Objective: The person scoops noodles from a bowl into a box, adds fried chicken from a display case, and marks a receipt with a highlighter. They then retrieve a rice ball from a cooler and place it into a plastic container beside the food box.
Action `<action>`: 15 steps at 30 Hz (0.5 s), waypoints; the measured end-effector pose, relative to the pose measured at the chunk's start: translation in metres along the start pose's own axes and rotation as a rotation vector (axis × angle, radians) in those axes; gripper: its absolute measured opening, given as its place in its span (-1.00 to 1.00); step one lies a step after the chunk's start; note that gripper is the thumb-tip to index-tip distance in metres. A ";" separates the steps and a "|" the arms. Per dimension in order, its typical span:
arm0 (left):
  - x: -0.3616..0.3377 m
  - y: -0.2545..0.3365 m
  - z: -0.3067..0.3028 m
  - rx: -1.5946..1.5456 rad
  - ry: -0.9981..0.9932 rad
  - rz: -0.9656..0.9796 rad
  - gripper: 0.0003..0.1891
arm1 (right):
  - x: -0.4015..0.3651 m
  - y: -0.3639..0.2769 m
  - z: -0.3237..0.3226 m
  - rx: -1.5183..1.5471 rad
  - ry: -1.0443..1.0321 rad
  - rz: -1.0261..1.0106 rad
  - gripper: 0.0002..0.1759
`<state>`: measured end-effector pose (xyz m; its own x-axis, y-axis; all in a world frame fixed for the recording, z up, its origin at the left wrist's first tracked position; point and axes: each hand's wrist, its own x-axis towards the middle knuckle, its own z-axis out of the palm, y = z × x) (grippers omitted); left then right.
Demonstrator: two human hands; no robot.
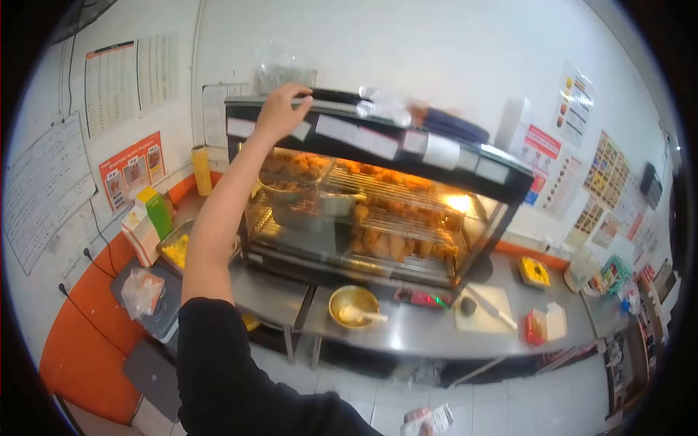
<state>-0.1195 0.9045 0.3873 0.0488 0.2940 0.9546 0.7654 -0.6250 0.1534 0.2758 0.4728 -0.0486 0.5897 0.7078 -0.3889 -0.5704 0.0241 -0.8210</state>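
Note:
My left hand reaches up to the top edge of a glass-fronted warming cabinet. Its thumb and fingers close on the near end of a flat black object lying on top. Behind the glass, browned fried food sits on lit wire racks, with a bowl of food at the upper left. Low in the frame, my right hand is partly cut off and holds a small packet with a white printed label.
On the steel counter are a metal bowl with a white utensil, a cutting board with a knife, an open red-and-white box and a yellow-topped tray. Cartons stand left; a dark bundle lies atop the cabinet.

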 end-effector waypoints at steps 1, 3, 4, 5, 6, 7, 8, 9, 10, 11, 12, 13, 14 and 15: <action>0.029 -0.025 0.006 0.078 0.059 0.011 -0.77 | 0.015 0.000 0.004 -0.006 0.005 0.009 -0.55; 0.061 -0.059 0.014 0.111 0.100 0.014 -0.77 | 0.041 -0.004 0.012 -0.032 0.014 0.026 -0.55; 0.081 -0.073 0.016 0.136 0.146 0.029 -0.77 | 0.055 -0.006 0.019 -0.035 0.006 0.034 -0.55; 0.097 -0.081 0.015 0.148 0.145 0.041 -0.77 | 0.067 -0.008 0.025 -0.047 -0.008 0.041 -0.55; 0.104 -0.089 0.016 0.225 0.163 0.022 -0.78 | 0.078 -0.007 0.031 -0.057 -0.009 0.055 -0.55; 0.105 -0.096 0.018 0.304 0.176 0.000 -0.78 | 0.086 -0.008 0.034 -0.070 -0.014 0.068 -0.55; 0.105 -0.084 0.011 0.332 0.162 -0.090 -0.78 | 0.097 -0.008 0.042 -0.078 -0.025 0.079 -0.55; 0.111 -0.081 0.007 0.354 0.156 -0.076 -0.78 | 0.106 -0.007 0.048 -0.081 -0.040 0.091 -0.55; 0.114 -0.081 0.003 0.426 0.161 -0.112 -0.78 | 0.113 -0.004 0.054 -0.090 -0.052 0.103 -0.55; 0.116 -0.085 0.000 0.495 0.175 -0.151 -0.78 | 0.120 -0.003 0.060 -0.097 -0.064 0.109 -0.55; 0.119 -0.091 -0.004 0.509 0.178 -0.147 -0.78 | 0.126 -0.001 0.065 -0.104 -0.075 0.116 -0.55; 0.120 -0.100 -0.009 0.553 0.151 -0.132 -0.78 | 0.130 0.002 0.071 -0.107 -0.082 0.122 -0.55; 0.124 -0.109 -0.012 0.595 0.123 -0.114 -0.78 | 0.132 0.006 0.078 -0.110 -0.091 0.132 -0.55; 0.130 -0.119 -0.013 0.602 0.118 -0.111 -0.78 | 0.132 0.011 0.085 -0.112 -0.100 0.135 -0.54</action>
<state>-0.2127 1.0075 0.4967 -0.0969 0.2309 0.9681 0.9910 -0.0677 0.1153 0.2992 0.6264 -0.0733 0.4491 0.7662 -0.4595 -0.5697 -0.1506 -0.8079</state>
